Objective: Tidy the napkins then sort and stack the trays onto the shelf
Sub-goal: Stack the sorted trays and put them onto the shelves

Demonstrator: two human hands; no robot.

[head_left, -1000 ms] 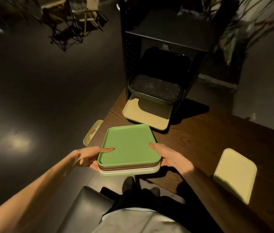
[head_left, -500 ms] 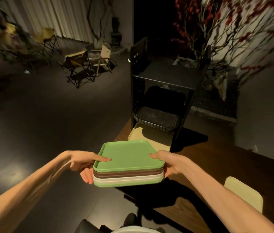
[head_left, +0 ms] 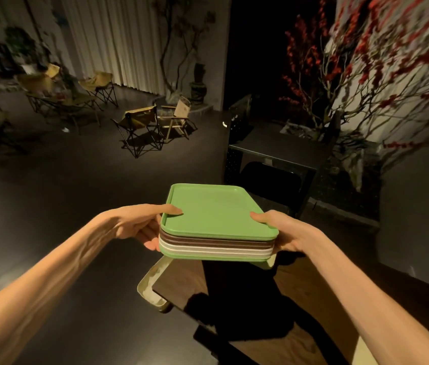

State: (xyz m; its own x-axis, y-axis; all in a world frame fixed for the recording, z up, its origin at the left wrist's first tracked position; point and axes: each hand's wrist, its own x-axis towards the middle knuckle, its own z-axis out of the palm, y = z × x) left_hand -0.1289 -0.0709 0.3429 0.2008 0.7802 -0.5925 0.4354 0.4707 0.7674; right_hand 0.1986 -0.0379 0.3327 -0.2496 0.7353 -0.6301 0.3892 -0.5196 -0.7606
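Note:
I hold a stack of trays [head_left: 216,222] in the air above the wooden table [head_left: 300,285], a green tray on top, brown and white ones beneath, green at the bottom. My left hand [head_left: 139,225] grips the stack's left edge, thumb on the top tray. My right hand [head_left: 284,231] grips the right edge the same way. The black shelf unit [head_left: 274,156] stands just beyond the stack; its lower level is mostly hidden behind the trays.
A pale cream tray [head_left: 151,288] hangs at the table's left edge. Another pale tray corner [head_left: 366,351] shows at the bottom right. Folding chairs [head_left: 142,127] stand on the dark floor at the back left. Red-flowered branches [head_left: 366,61] rise behind the shelf.
Both hands have lifted the tray stack off the table and carried it up and forward toward the shelf. My view has tilted upward, showing more of the room.

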